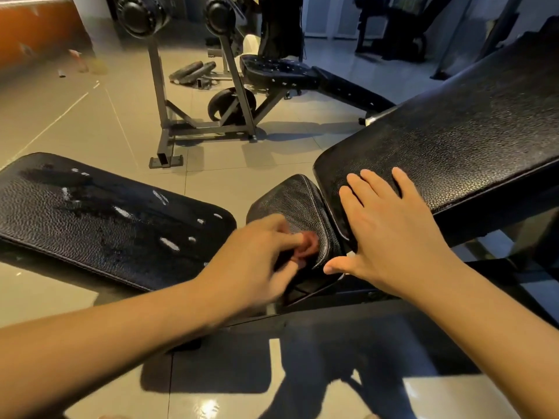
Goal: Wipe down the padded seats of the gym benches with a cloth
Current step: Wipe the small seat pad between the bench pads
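at one seat pad, left hand blurred, right hand flat on backrest

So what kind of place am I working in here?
Most likely a small gym, perhaps a home one: black padded benches, a steel rack carrying round weight plates, and more plates lying loose on the tiled floor behind it.

I count two hands, left hand and right hand, three black pads close by (flat pad, small seat pad, tilted back pad), one further bench and two weight plates on the floor.
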A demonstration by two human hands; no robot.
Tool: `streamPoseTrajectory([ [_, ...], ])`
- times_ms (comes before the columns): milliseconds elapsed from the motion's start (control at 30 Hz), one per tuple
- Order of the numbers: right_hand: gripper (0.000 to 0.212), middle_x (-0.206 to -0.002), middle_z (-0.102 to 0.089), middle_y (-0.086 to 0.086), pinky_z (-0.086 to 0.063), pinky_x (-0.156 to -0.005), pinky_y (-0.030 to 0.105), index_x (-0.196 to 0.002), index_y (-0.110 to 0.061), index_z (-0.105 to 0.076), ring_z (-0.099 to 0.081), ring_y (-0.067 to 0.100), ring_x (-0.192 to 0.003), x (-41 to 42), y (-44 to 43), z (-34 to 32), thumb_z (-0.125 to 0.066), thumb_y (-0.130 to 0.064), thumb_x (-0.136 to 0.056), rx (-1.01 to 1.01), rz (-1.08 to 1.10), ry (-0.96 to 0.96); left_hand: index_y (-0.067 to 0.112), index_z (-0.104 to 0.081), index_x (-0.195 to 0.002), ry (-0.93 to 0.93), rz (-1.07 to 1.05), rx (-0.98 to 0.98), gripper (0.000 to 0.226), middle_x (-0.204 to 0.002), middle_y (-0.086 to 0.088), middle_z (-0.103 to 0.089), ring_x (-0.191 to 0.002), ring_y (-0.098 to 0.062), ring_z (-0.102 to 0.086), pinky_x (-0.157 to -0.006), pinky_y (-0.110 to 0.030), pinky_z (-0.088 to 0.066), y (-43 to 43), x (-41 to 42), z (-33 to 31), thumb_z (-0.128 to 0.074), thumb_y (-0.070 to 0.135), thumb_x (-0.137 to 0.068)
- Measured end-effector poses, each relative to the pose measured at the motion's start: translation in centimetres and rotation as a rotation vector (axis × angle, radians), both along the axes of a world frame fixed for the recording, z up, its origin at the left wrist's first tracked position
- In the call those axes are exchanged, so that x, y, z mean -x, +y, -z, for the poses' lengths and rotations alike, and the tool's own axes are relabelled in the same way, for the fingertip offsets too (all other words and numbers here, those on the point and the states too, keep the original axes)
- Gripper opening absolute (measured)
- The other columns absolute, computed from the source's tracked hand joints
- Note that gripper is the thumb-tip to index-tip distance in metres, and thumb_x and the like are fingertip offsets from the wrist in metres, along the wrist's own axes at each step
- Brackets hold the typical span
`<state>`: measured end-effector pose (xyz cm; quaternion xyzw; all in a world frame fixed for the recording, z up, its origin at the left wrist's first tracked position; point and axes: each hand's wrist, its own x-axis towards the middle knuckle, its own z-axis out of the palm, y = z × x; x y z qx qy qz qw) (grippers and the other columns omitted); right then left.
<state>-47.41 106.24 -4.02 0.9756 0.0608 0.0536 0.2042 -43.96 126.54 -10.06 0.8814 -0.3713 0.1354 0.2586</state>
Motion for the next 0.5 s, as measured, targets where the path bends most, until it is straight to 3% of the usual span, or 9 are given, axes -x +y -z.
streamPoseTrajectory([
  [100, 0.126, -0.161, -0.034, 0.014, -0.015, -0.124, 0.058, -0.152, -0.006, -0.038, -0.024, 0.031, -0.153, -0.1, 0.0, 0.1, -0.051, -0.092, -0.061, -0.007, -0.006, -0.016, 0.018, -0.071, -0.114, 0.005, 0.039, -0.094, 0.029, -0.101, 0.003, -0.058, -0.088, -0.017, -0.056, -0.072, -0.031, -0.046, 0.9, -1.2, 0.8, -0.065, 0.026, -0.087],
  [200, 0.126, -0.161, -0.035, 0.015, -0.016, -0.123, 0.058, -0.152, -0.005, -0.038, -0.025, 0.032, -0.153, -0.1, 0.0, 0.2, -0.052, -0.091, -0.062, -0.013, -0.007, -0.016, 0.025, -0.074, -0.120, 0.115, -0.260, -0.084, 0.027, -0.092, 0.005, -0.052, -0.083, -0.017, -0.051, -0.071, -0.030, -0.034, 2.0, -5.3, 2.3, -0.067, 0.029, -0.093],
  [267, 0.126, -0.162, -0.033, 0.014, -0.014, -0.124, 0.058, -0.154, -0.006, -0.036, -0.023, 0.031, -0.153, -0.1, 0.0, 0.2, -0.051, -0.092, -0.062, -0.009, -0.004, -0.010, 0.027, -0.074, -0.122, 0.164, -0.354, -0.103, 0.029, -0.093, 0.005, -0.053, -0.083, -0.016, -0.052, -0.072, -0.030, -0.034, 1.9, -5.3, 2.2, -0.067, 0.032, -0.094],
  [433, 0.126, -0.159, -0.039, 0.015, -0.018, -0.123, 0.059, -0.151, -0.005, -0.042, -0.029, 0.033, -0.151, -0.2, -0.1, 0.4, -0.047, -0.092, -0.059, 0.005, -0.003, -0.030, 0.023, -0.070, -0.107, 0.039, 0.087, -0.081, 0.023, -0.101, 0.007, -0.058, -0.087, -0.015, -0.057, -0.071, -0.031, -0.048, 1.0, 0.7, 0.1, -0.066, 0.027, -0.084],
  [500, 0.125, -0.156, -0.042, 0.016, -0.021, -0.121, 0.059, -0.148, -0.004, -0.045, -0.032, 0.034, -0.149, -0.2, -0.2, 0.6, -0.047, -0.092, -0.059, 0.000, -0.009, -0.032, 0.021, -0.070, -0.112, 0.023, 0.043, -0.121, 0.026, -0.104, 0.004, -0.059, -0.089, -0.017, -0.057, -0.072, -0.032, -0.047, 1.3, -1.1, 0.6, -0.064, 0.023, -0.086],
])
